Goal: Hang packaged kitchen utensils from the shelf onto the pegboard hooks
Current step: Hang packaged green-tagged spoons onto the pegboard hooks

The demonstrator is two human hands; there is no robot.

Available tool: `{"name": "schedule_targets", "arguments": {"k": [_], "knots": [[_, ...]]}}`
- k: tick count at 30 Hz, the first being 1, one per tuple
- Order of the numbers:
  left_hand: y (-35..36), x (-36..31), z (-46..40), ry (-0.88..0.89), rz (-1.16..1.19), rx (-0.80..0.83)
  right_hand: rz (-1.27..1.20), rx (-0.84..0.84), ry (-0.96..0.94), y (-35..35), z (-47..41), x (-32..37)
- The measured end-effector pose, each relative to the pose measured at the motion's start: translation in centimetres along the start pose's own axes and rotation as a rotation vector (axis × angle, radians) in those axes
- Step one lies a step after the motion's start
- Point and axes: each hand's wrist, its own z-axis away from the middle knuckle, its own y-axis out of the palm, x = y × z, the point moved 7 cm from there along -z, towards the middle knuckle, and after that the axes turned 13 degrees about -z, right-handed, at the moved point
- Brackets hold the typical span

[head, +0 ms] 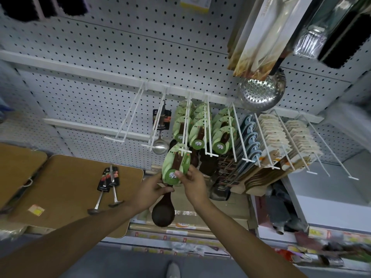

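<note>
Now threading spoon card onto hook

Both hands hold a green-carded wooden spoon (174,169) at the tip of a white peg hook (185,133). Left hand (153,189) grip pinches the card's lower edge; right hand (193,180) grip pinches its side. Advice: align hang-hole with hook tip, keep card level, slide back. Forearms extended, wrists raised.

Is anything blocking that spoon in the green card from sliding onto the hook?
Nothing visible blocks it. Both hands, left hand and right hand, hold the green-carded wooden spoon with its top right at the tip of the hook. Other green-carded spoons hang farther back, leaving the front stretch free.
</note>
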Motion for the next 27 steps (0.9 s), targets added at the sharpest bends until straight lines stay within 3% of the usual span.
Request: {"name": "schedule_targets", "arguments": {"k": [20, 27], "knots": [[-0.8, -1.0, -6.2, -0.044, 0.009, -0.020, 0.147, -0.116, 0.029, -0.7, -6.2, 0.5], [-1.1, 0.4, -5.7, -0.174, -0.087, -0.054, 0.324, -0.124, 0.061, -1.2, -4.3, 2.3]]}}
